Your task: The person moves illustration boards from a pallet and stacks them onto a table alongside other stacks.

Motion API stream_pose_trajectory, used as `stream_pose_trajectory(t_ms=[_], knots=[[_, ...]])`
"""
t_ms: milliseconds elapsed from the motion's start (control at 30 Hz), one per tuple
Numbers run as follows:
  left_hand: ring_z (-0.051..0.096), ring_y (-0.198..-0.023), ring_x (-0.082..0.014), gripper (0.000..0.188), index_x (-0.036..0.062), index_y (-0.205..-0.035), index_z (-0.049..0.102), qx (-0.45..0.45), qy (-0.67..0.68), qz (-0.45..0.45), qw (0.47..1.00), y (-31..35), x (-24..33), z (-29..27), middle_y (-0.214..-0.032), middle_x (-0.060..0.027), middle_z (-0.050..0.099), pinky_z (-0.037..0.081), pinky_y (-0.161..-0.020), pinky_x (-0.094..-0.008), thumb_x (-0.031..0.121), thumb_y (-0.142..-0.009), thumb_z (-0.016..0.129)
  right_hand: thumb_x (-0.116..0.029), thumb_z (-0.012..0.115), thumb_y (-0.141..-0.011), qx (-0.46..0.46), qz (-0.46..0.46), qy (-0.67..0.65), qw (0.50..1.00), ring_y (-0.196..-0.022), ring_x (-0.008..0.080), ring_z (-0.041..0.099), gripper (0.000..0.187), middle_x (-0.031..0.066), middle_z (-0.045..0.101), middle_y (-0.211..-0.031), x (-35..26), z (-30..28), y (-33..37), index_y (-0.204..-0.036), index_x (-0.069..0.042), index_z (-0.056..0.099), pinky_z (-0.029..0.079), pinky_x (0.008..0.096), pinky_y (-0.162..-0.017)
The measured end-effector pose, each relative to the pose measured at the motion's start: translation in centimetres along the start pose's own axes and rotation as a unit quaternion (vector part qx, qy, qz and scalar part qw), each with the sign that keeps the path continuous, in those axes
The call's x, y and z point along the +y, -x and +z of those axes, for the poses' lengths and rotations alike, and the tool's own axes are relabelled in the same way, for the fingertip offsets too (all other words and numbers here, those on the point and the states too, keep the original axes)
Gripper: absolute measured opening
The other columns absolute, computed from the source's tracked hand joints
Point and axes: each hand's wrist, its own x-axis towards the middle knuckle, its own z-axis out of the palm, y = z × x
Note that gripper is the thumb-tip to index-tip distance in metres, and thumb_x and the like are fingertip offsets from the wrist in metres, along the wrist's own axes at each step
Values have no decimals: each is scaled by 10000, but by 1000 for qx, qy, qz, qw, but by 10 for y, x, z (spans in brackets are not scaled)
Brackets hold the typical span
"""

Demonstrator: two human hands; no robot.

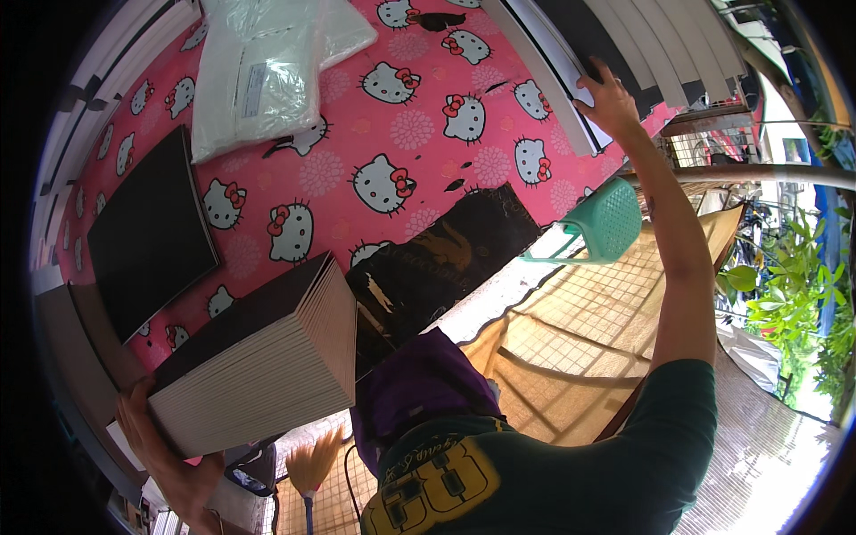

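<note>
A thick stack of thin boards (259, 392), black on top with pale edges, stands at the near left, by the table's near edge. Around its outer left corner is my left hand (160, 446), closed, with the fingers against the end and the thumb lower down. At the far right, my right hand (611, 105) reaches over a white-edged board (571, 98) beside dark and pale stacks. Its fingers are apart and touch the board's edge area. A flat black panel (152, 232) lies left of the thick stack.
Pink cat-patterned sheeting (410, 98) covers the table. Clear plastic-wrapped white packs (259, 89) lie at the back. A torn dark cardboard piece (446, 259) is at the near edge, with a green plastic stool (606, 223) beyond it. A broom (312, 464) stands below.
</note>
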Motion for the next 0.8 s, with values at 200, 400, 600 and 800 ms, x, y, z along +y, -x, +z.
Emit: stream_pose_trajectory(t_ms=[200,400,600,800], knots=[[485,-1010,-373,802,44,-1225,468,-7,13,-1,1000,-1,1,-1,-1021,-139,467,367,-873,-483,121,-475,741,-200,757,-776,-17,-6,-16,1000,-1184,380,555,350,113,402,-1446,5,4,1,-1090,-191,603,538,485,-913],[484,-1012,-374,792,41,-1219,469,-9,18,-12,1000,-1,2,-3,-1023,-143,468,368,-871,-480,121,-478,737,-84,692,-767,-1,16,20,1000,-1158,368,573,378,117,416,-1433,-6,6,1,-1119,-174,587,545,475,-903],[483,-1033,-375,790,44,-1229,467,-11,10,0,1000,-1,1,-2,-1056,-148,477,370,-885,-476,110,-484,721,-97,656,-799,47,-24,14,999,-1152,361,578,248,108,432,-1425,4,6,6,-1044,-136,652,551,458,-901],[483,-1003,-368,756,36,-1215,468,-9,12,4,1000,-2,4,-3,-1009,-143,469,370,-854,-483,123,-515,739,-61,617,-813,21,7,-25,999,-1206,350,540,279,106,439,-1431,4,22,7,-1050,-176,709,528,453,-947]])
